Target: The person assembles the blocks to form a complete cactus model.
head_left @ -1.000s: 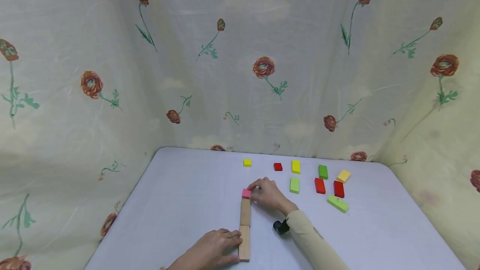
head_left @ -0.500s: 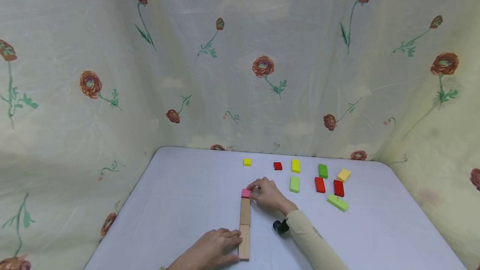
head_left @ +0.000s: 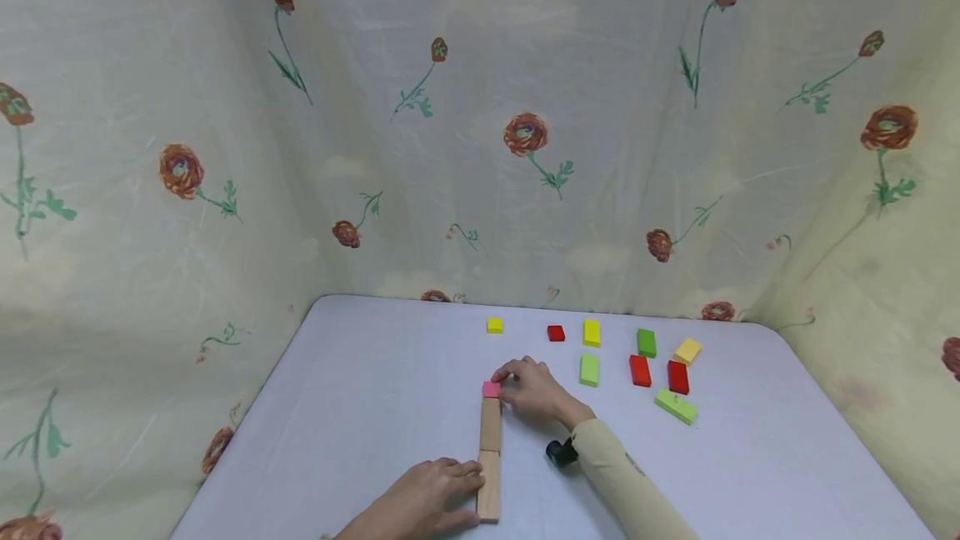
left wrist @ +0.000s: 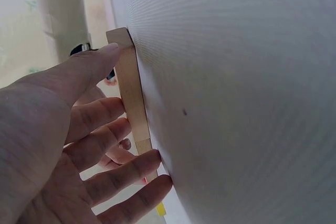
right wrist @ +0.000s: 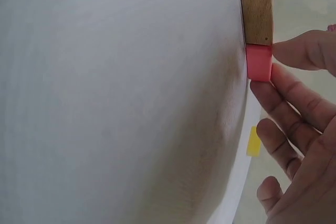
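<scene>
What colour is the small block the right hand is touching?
Reddish pink; the small block shows best in the right wrist view.

Pale flower-printed cloth walls (head_left: 615, 132) behind and beside a white table (head_left: 352, 398)

Bare wood makes up the near plank-shaped block (head_left: 489, 490) and the far plank-shaped block (head_left: 491, 425); both look matt and smooth, and in the right wrist view the far one shows fine dark grain flecks. The pink block (right wrist: 259, 62) has an even, smooth coloured finish with a soft sheen; its underlying material cannot be told. The table (head_left: 360, 415) has a pale, matt surface. Behind it, the flower-printed curtain (head_left: 600, 90) looks like thin creased cloth, faintly shiny. The sleeve (head_left: 630, 482) is matt cloth; the black wrist device (head_left: 561, 453) resembles smooth plastic.
</scene>
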`<state>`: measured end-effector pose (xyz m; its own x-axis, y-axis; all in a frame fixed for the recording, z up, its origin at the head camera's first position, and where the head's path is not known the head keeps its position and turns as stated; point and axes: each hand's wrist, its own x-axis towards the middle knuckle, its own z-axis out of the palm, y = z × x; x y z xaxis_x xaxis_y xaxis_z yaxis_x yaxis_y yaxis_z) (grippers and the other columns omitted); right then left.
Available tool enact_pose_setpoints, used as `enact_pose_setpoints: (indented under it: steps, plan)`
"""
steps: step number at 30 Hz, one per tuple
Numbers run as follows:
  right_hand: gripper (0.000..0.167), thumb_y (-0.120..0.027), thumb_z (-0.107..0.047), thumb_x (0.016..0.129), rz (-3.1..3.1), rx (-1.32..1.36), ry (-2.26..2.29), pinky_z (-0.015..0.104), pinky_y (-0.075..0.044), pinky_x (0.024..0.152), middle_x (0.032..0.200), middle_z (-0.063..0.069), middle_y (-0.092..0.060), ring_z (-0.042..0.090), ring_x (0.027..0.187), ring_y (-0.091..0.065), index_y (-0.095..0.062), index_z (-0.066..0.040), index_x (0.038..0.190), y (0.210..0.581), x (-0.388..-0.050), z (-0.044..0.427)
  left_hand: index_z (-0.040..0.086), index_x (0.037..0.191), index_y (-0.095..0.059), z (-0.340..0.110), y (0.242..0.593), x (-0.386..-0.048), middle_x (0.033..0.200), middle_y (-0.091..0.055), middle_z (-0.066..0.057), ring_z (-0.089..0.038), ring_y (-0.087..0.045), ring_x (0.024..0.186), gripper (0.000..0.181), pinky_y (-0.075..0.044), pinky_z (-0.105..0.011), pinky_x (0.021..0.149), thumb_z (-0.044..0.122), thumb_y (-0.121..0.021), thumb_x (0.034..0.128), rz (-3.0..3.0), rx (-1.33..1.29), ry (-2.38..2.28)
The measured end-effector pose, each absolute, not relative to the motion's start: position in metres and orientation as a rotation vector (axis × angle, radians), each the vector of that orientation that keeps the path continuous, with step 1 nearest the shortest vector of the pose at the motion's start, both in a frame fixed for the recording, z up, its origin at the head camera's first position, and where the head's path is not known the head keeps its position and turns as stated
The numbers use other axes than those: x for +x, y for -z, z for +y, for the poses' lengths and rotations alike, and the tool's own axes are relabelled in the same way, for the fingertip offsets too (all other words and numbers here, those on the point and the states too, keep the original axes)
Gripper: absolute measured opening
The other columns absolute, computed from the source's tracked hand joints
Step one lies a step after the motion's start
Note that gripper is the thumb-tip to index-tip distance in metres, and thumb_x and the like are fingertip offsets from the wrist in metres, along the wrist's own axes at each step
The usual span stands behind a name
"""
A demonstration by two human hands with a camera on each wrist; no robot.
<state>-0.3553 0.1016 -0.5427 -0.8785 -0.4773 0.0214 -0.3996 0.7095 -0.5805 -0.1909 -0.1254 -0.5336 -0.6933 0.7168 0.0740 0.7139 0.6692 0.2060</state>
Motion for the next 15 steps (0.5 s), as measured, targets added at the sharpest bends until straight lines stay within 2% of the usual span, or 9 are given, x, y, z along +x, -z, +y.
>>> enact_pose_setpoints:
  steps: [15]
  plan:
    - [0.029, -0.068, -0.023, 0.087, 2.758, -0.722, 0.934, 0.042, -0.035, 0.091, 0.107, -0.005, -0.063, 0.016, 0.101, -0.049, -0.064, -0.018, 0.116, 0.5461, -0.3526, 0.1030, 0.016, 0.128, -0.064, -0.1253, 0.5340, -0.1905, 0.132, -0.062, 0.000, -0.016, -0.062, 0.113, 0.051, -0.053, -0.031, 0.089, 0.052, -0.056, 0.0924, 2.873, 1.245, -0.344]
